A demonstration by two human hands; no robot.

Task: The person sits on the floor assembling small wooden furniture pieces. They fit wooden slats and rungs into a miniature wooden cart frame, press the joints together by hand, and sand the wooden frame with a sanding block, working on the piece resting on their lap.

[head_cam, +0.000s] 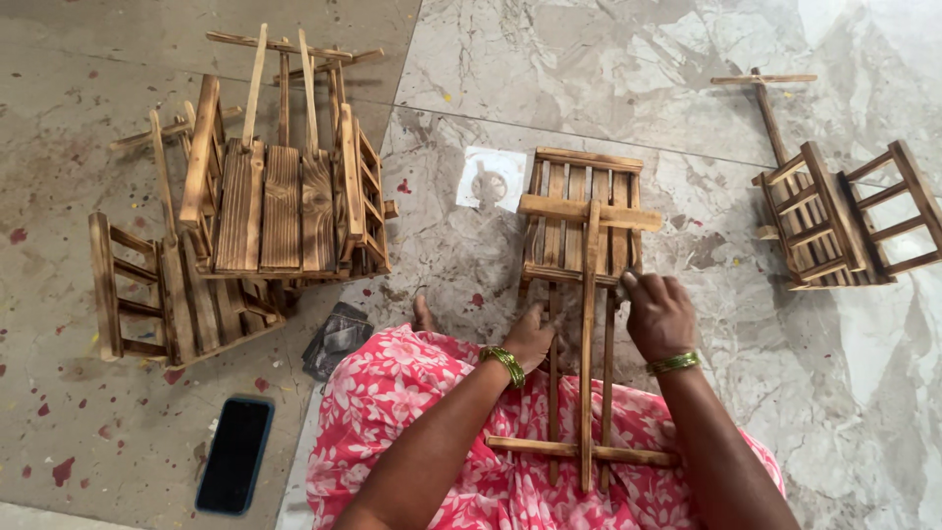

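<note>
A small wooden cart frame (586, 245) of scorched-looking slats lies lengthwise from the person's lap onto the marble floor (608, 79), its slatted box end just beyond the fingers and its long handle rods running back between the forearms to a crossbar (579, 452) resting on the pink floral cloth (392, 393) over the knees. That placement seems to let the lap prop the handle end while the floor carries the box, so both hands stay free for the joint where rods meet box. The left hand (532, 337) sits on the near edge of the box, left of the centre rod, fingers curled down against the wood as if steadying it; whether they actually close around a slat cannot be told. The right hand (657, 314) rests on the other side of the centre rod, its fingers (633, 285) bent and pressed onto the box's near rail, apparently pinching or pushing it, though any small thing between them is hidden. Both wrists wear green bangles. Well off to the left of the left hand stands a stack of finished carts (265, 186), piled out of the working space, with a dark phone (235, 454) lying nearer on the floor and a dark rag (336, 339) beside the knee. Well apart to the right of the right hand another cart (844, 221) lies tipped over. Just beyond the left fingers a white square floor drain (491, 179) is set in the floor.
</note>
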